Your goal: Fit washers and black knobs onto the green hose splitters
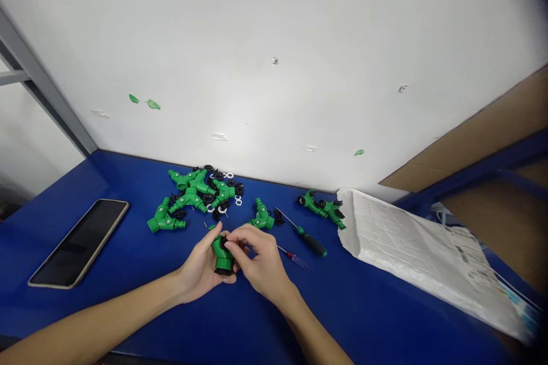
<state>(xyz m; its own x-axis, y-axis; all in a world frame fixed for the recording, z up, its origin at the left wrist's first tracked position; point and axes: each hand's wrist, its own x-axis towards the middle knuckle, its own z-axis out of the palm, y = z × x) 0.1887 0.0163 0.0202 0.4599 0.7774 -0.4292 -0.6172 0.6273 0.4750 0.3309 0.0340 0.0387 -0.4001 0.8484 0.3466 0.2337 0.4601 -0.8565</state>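
A green Y-shaped hose splitter with a black part on it is held over the blue table. My left hand is closed around its lower end. My right hand pinches the black part at its top with thumb and fingertips. Behind my hands lies a heap of green splitters with black knobs and small white rings mixed in. A single green splitter sits just beyond my right hand.
A dark phone lies face up at the left. A green-handled screwdriver and a small red-handled screwdriver lie right of my hands. Another splitter rests beside a white woven sack. A white wall backs the table.
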